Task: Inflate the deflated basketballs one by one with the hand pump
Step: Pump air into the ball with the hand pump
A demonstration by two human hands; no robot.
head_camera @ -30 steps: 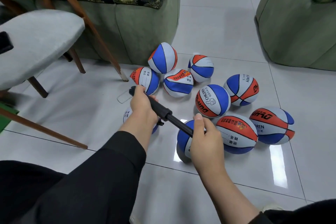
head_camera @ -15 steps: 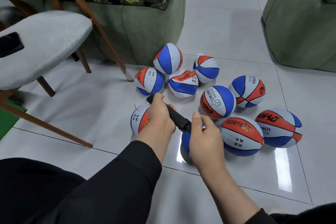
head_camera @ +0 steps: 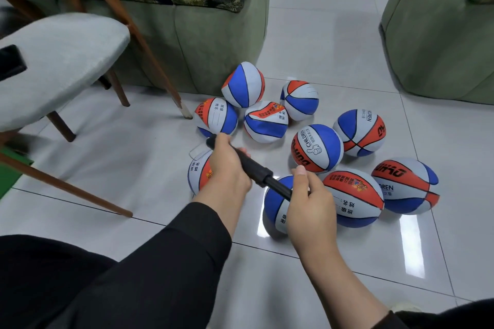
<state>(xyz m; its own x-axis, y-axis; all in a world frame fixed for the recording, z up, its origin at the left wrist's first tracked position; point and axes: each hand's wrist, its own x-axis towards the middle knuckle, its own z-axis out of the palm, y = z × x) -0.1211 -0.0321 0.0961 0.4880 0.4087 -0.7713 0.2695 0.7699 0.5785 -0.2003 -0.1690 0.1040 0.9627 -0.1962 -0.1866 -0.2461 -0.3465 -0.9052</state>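
Gripping the black hand pump (head_camera: 254, 168) at both ends: left hand (head_camera: 227, 165) wrapped round its handle, right hand (head_camera: 310, 195) clasping its barrel against a blue-and-white basketball (head_camera: 275, 205) on the tiled floor (head_camera: 120, 168). Lying around, eight more basketballs, several dented, near a green sofa (head_camera: 203, 43).

Fig.: my left arm (head_camera: 171, 256) in long black sleeve, cuff at wrist. Right forearm (head_camera: 344, 283) bare; black sleeve (head_camera: 441, 315) pushed up nr elbow. Both hands bare, nails short, no rings.
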